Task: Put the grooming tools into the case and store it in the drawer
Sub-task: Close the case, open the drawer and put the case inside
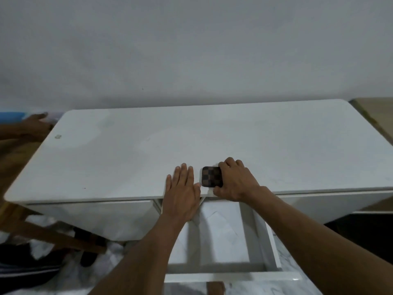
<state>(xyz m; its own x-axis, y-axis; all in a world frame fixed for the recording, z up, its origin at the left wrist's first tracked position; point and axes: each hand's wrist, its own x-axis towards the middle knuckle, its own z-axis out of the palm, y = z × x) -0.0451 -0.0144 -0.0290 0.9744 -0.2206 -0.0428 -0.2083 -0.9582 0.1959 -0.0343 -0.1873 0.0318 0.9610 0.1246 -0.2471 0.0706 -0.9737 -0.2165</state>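
Note:
A small brown checkered case (210,176) lies closed on the white table (127,150) near its front edge. My right hand (236,179) grips the case from its right side, fingers curled over its far edge and thumb at its near edge. My left hand (182,188) lies flat with straight fingers on the table edge just left of the case, close to its left side. Below both hands a white drawer (221,235) stands pulled out, its inside white; I see nothing in it. No loose grooming tools are in view.
Another person's hand (36,124) reaches in at the far left beside the table's corner. A wooden frame (53,233) and dark shoes sit on the floor at the left. A second surface (374,111) adjoins the table at the right. A grey wall rises behind.

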